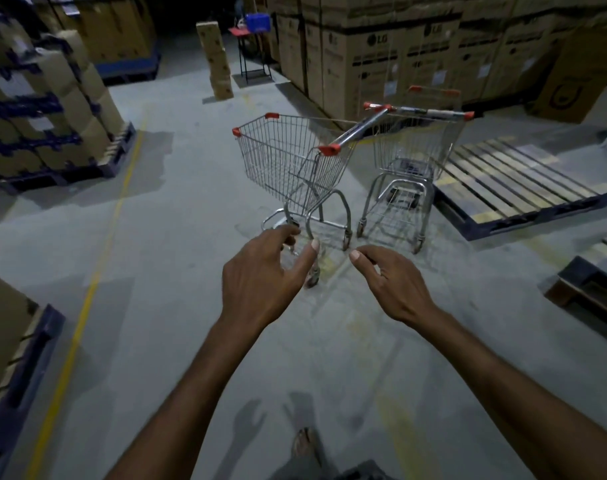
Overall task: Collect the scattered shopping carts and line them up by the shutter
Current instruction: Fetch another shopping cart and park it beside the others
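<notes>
As you reach: left hand (260, 271), right hand (395, 282) loosely spread, holding nothing.
Carts: left shopping cart (288, 161), right shopping cart (413, 157) side by side ahead, near wooden pallet (523, 181).
Risk: shove one, it may snag the other.

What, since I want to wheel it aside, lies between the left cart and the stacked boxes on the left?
Head view: only bare concrete floor crossed by a yellow painted line separates the left cart from the stacked boxes.
</notes>
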